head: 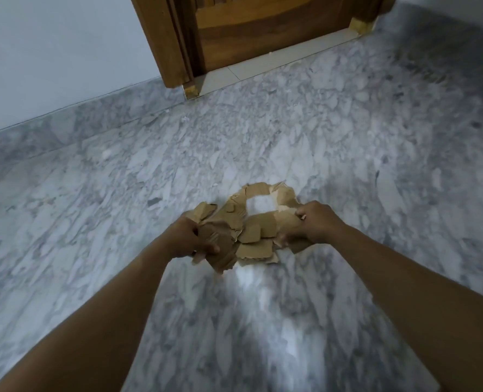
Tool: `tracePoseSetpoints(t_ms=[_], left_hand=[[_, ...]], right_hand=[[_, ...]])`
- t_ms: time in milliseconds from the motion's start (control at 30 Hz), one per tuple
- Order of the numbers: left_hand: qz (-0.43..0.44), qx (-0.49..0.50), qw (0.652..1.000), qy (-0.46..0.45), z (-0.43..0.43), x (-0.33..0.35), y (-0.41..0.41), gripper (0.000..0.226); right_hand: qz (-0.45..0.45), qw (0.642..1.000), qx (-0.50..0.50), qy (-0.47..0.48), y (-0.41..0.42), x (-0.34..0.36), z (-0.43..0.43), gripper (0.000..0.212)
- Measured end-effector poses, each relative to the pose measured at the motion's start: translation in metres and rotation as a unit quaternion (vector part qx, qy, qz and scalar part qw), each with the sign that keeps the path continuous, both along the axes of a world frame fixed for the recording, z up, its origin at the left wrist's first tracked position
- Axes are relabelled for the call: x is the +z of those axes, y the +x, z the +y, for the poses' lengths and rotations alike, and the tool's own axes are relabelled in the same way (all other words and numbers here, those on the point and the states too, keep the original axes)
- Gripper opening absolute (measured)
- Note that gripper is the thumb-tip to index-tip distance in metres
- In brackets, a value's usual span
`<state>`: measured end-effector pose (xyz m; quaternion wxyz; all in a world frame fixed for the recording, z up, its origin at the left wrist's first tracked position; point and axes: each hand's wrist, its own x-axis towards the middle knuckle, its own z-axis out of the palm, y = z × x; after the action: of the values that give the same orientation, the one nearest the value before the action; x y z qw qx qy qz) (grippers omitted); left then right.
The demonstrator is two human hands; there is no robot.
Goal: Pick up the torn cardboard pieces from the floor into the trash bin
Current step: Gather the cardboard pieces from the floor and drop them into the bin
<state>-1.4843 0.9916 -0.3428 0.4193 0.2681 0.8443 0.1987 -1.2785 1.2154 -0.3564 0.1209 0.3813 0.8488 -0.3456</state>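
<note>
Several torn brown cardboard pieces [256, 233] form a bunch in the middle of the view, over the grey marble floor [263, 131]. My left hand [191, 240] grips the left side of the bunch, thumb curled over a crumpled piece. My right hand [312, 224] grips the right side, fingers curled under the pieces. A gap in the bunch shows floor between the pieces. The trash bin is not in view.
A wooden door [263, 32] in its frame stands at the back, with a pale threshold strip [277, 60] under it. A white wall [59, 52] with a marble skirting runs along the left. Marble floor spreads on all sides.
</note>
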Motion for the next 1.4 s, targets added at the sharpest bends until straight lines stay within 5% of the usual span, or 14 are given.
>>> tracePoseSetpoints(t_ms=[100, 367, 667, 867, 1033, 1133, 1267, 1400], left_hand=[[0.057, -0.055, 0.995, -0.061, 0.023, -0.013, -0.006, 0.058], [0.188, -0.184, 0.956, -0.132, 0.075, -0.058, -0.009, 0.065], [0.178, -0.110, 0.977, -0.038, 0.073, -0.063, -0.015, 0.077], [0.039, 0.003, 0.999, 0.001, 0.045, -0.040, -0.052, 0.048], [-0.003, -0.052, 0.996, -0.067, 0.004, 0.001, -0.087, 0.042], [0.011, -0.149, 0.980, -0.132, -0.006, 0.003, -0.073, 0.025], [0.019, -0.195, 0.974, -0.112, 0.006, -0.026, -0.042, 0.023], [0.156, -0.225, 0.958, -0.087, 0.017, -0.073, -0.012, 0.045]], right_hand=[[0.034, 0.998, -0.019, -0.041, -0.003, -0.002, 0.019, 0.054], [-0.047, 0.985, 0.101, -0.131, -0.039, -0.025, 0.032, 0.085], [-0.102, 0.972, 0.184, -0.099, -0.088, -0.026, 0.018, 0.024], [-0.050, 0.982, 0.164, -0.074, -0.088, -0.021, 0.022, 0.025], [-0.082, 0.973, 0.205, -0.061, -0.081, -0.012, 0.001, 0.052], [-0.105, 0.966, 0.235, -0.036, -0.079, -0.023, -0.020, 0.040], [-0.114, 0.969, 0.221, -0.011, -0.078, -0.042, -0.039, 0.036], [-0.096, 0.979, 0.168, 0.058, -0.062, -0.070, -0.060, 0.079]])
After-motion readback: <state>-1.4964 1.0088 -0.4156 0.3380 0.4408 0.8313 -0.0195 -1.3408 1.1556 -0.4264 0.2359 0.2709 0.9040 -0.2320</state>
